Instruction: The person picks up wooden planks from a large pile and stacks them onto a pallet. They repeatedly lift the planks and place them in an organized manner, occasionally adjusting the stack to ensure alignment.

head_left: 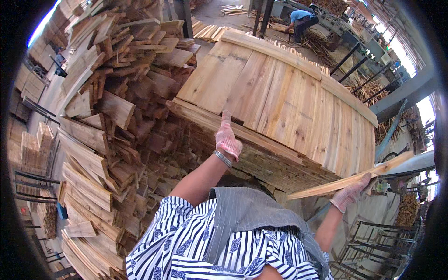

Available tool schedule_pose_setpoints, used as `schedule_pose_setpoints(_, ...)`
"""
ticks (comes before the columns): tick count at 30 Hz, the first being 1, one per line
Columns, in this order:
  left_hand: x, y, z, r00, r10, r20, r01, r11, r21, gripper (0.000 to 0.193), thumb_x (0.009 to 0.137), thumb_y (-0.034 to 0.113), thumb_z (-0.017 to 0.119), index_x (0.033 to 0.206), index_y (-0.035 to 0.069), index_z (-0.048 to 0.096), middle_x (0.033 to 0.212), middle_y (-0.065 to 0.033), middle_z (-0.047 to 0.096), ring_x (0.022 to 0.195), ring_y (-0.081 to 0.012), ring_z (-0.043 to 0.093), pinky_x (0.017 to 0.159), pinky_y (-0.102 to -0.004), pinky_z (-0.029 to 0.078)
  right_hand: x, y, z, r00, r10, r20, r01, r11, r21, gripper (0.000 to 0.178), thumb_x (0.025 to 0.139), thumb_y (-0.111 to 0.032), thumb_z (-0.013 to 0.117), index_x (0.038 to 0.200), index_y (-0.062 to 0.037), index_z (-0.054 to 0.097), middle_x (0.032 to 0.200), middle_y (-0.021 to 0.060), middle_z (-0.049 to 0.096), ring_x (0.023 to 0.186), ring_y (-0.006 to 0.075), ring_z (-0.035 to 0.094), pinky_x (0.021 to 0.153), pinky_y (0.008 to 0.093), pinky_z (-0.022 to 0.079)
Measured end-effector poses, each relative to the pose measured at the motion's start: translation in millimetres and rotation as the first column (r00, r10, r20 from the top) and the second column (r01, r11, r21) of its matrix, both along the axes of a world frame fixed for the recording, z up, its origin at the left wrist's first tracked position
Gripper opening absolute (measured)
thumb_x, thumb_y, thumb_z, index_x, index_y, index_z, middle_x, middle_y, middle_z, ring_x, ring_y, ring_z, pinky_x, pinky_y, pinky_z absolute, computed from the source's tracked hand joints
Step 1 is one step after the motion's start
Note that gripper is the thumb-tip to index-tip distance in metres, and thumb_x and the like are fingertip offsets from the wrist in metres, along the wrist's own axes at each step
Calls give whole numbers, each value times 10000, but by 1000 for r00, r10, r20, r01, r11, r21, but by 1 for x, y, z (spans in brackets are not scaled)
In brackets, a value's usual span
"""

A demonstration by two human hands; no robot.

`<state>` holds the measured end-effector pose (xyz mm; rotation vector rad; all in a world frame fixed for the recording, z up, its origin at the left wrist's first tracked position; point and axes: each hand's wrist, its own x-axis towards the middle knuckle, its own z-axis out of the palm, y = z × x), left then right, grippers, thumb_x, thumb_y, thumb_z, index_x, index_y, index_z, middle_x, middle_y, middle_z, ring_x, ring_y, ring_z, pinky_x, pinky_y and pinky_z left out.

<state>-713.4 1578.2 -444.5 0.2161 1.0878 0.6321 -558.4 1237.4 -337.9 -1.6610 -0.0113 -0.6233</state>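
My left hand (pixel 227 138), in a pinkish work glove with a metal bracelet at the wrist, reaches forward. Its fingers are stretched out, and their tips touch the near end of a wooden board (pixel 238 88) on a wide stack, beside a small dark gap. To the right, my right hand (pixel 351 192), gloved too, is closed around a long narrow wooden strip (pixel 322 186). That strip sticks out on both sides of the hand, tilted up to the right, off the stack's near right corner.
A tall heap of loose boards (pixel 116 107) rises at the left. Two flat planks (pixel 280 53) lie across the stack's far edge. Metal posts (pixel 267 18) and a grey beam (pixel 406 93) stand beyond. At the back, a person (pixel 302 23) in blue bends over wood strips.
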Motion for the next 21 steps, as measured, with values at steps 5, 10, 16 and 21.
schedule_pose_setpoints(5,-39,-18,30,997,-37,65,32,997,75,673,925,434,751,1472,108,533,1416,-21,578,1223,-188,540,1072,-356,423,11,0,28,965,239,-110,-252,961,-116,755,1032,-445,524,1611,-36,266,1491,95,449,1305,227,460,1130,352,349)
schedule_pose_setpoints(10,-82,-32,94,992,-78,99,17,860,511,664,923,299,771,1448,12,482,1293,-16,614,1166,-159,597,1049,-318,457,113,-26,8,845,534,-20,-367,555,-747,613,930,-279,709,1443,4,528,1373,176,606,1278,291,563,1094,398,443)
schedule_pose_setpoints(16,-69,7,196,905,-308,-293,334,91,938,1021,730,163,910,1531,-15,303,1323,-102,585,1199,-216,589,1055,-383,497,187,-24,-42,793,422,-440,-495,26,-868,782,770,-474,763,1476,-220,543,1515,260,446,1368,446,434,1173,483,359)
schedule_pose_setpoints(21,-15,14,236,548,283,-787,702,-668,248,1092,608,310,910,1517,30,374,1401,-229,516,1283,-399,517,1116,-467,419,175,-58,-45,863,369,-346,-377,13,-926,790,770,-482,757,1486,-230,537,1506,256,445,1387,444,409,1175,500,342)
